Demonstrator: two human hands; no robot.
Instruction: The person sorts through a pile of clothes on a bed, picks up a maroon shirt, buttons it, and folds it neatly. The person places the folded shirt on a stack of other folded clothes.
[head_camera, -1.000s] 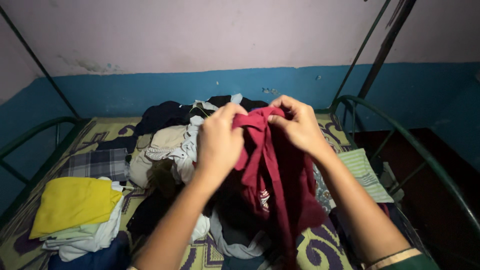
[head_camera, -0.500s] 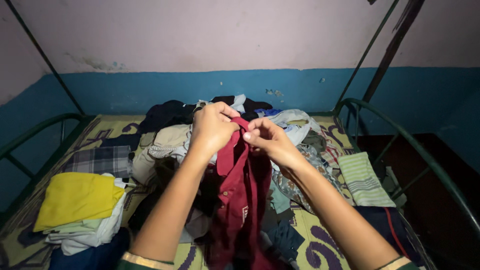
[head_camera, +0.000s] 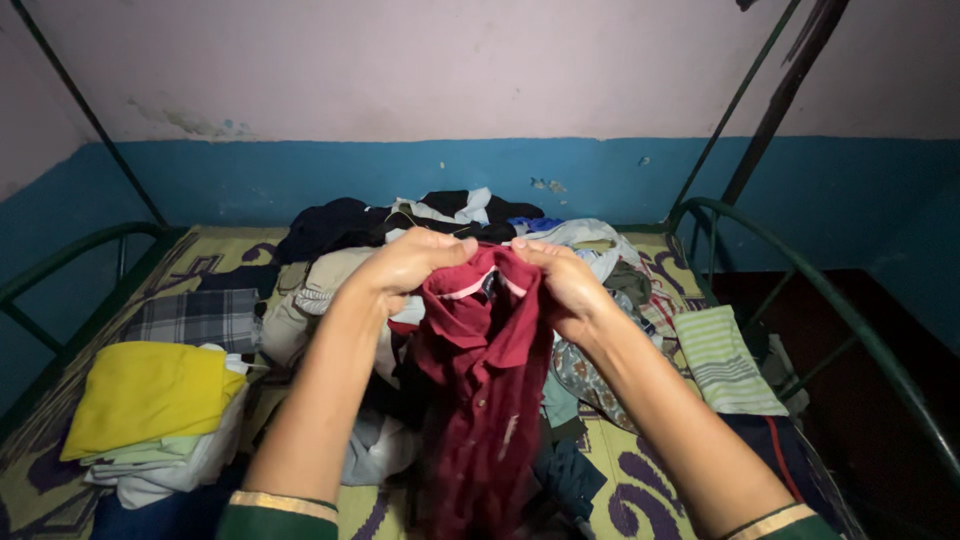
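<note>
Blue-banded wall behind, patterned bed (head_camera: 215, 262) below; fingers are pinching the collar of a maroon polo shirt (head_camera: 485, 390), left hand (head_camera: 405, 265) and right hand (head_camera: 562, 282) gripping; it's hanging above the clothes heap (head_camera: 400, 250); folded yellow garment (head_camera: 150, 395) lying near left.

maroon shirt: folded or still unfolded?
Unfolded. The maroon shirt hangs loose from the left hand and right hand, which grip it by the collar, above the clothes pile.

Bed (head_camera: 60, 262) w/ patterned mat (head_camera: 640, 495): clothes heap (head_camera: 350, 260), folded stack (head_camera: 150, 410).
</note>
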